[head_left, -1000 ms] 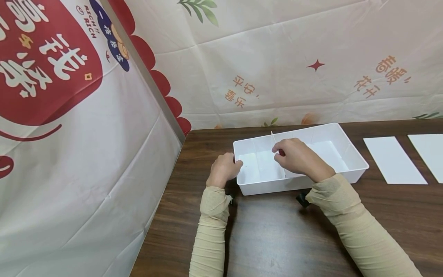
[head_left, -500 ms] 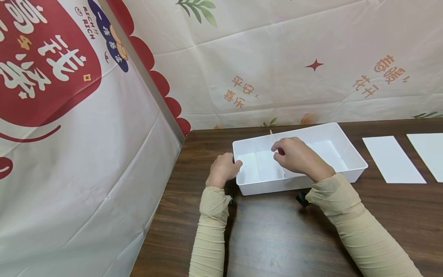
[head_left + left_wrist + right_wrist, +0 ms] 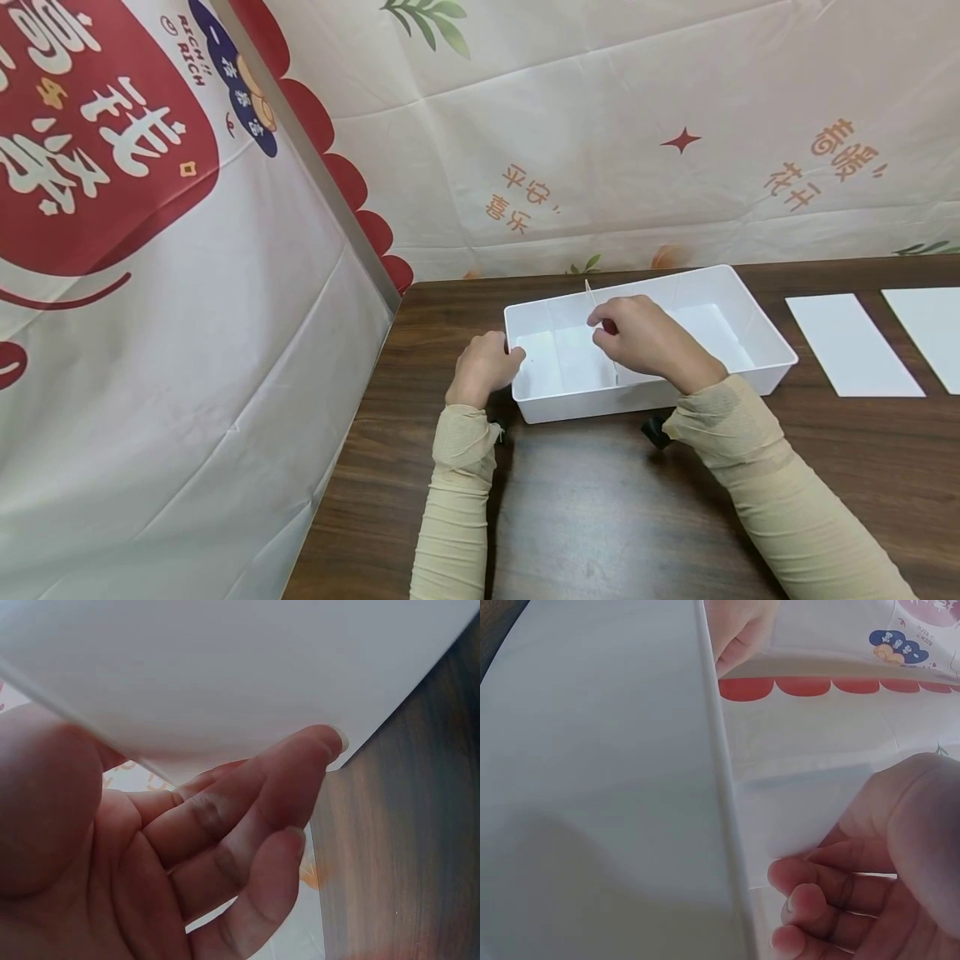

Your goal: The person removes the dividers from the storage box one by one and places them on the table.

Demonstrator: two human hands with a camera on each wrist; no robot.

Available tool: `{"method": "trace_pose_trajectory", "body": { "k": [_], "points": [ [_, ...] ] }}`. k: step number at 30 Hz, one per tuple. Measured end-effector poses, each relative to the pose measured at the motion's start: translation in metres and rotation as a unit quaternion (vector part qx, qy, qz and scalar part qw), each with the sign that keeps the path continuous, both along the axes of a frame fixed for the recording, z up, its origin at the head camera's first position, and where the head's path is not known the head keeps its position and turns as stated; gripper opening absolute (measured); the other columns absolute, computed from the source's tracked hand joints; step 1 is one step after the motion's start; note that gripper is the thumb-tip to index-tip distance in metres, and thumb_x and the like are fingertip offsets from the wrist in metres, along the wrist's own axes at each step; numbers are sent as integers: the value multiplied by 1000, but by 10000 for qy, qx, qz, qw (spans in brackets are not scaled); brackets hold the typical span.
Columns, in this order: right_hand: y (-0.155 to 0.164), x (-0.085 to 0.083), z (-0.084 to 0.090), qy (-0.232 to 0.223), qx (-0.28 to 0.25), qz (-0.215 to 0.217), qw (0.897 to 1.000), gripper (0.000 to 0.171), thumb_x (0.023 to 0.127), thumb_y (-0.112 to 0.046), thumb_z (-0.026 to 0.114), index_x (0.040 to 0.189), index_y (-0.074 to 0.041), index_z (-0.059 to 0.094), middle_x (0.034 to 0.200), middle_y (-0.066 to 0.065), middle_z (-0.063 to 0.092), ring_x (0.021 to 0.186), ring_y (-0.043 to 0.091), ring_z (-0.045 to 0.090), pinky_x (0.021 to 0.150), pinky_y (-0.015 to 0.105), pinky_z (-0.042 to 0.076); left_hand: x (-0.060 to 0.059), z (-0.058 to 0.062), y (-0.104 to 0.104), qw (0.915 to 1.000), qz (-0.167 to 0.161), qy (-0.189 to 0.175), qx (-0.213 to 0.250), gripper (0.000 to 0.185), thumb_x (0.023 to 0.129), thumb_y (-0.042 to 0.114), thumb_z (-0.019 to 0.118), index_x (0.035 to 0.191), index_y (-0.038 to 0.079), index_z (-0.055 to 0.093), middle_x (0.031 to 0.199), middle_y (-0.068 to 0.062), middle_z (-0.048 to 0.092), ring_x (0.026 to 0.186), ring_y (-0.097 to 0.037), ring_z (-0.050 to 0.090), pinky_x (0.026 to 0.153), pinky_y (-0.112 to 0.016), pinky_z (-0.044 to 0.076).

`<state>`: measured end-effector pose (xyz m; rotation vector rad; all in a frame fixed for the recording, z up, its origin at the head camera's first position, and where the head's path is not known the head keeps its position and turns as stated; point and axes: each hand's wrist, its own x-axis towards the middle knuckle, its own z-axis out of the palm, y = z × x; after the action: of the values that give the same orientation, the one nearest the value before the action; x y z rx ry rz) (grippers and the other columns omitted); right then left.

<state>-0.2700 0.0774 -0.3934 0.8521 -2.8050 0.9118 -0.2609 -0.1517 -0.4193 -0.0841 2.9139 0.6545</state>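
Observation:
A white plastic bin (image 3: 757, 321) lies on the brown wooden table (image 3: 600, 500). My left hand (image 3: 508, 355) grips its left end wall, thumb at the rim. In the left wrist view the fingers (image 3: 247, 825) curl against the bin's outer wall (image 3: 225, 667). My right hand (image 3: 602, 327) is over the bin's middle and pinches a thin white divider panel (image 3: 589, 293) standing on edge across the bin. From the right wrist, the fingers (image 3: 825, 900) hold the translucent panel (image 3: 810, 806) beside the bin's rim (image 3: 718, 772). The panel's lower edge is hidden by the hand.
Two flat white panels (image 3: 851, 343) (image 3: 926, 329) lie on the table to the right of the bin. Printed cloth backdrops (image 3: 187, 333) wall in the left side and the back. The table's left edge runs beside my left forearm.

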Motion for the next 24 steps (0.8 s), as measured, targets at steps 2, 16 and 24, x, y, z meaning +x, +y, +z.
{"method": "trace_pose_trajectory", "body": {
  "k": [2, 16, 24],
  "points": [
    [0, 0, 0, 16, -4, -1, 10000, 26, 83, -1, 52, 99, 5, 73, 64, 1, 54, 63, 17, 46, 63, 33, 38, 0, 0, 0, 10000, -4, 7, -20, 27, 97, 29, 53, 99, 7, 69, 83, -4, 64, 76, -20, 58, 65, -34, 45],
    [1, 0, 0, 169, -36, -13, 9998, 27, 82, -1, 51, 97, 4, 73, 64, 1, 55, 63, 17, 46, 62, 32, 38, 1, 0, 0, 10000, 17, -2, -4, 26, 97, 29, 53, 97, 8, 68, 82, -4, 64, 75, -20, 58, 64, -33, 44],
    [1, 1, 1, 263, -80, 3, 9996, 27, 82, -1, 51, 96, 3, 73, 65, 1, 54, 64, 17, 46, 63, 33, 38, 0, 0, 0, 10000, -33, -12, 43, 25, 97, 29, 53, 93, 9, 67, 79, -4, 63, 73, -19, 57, 62, -32, 43]
  ]
}}
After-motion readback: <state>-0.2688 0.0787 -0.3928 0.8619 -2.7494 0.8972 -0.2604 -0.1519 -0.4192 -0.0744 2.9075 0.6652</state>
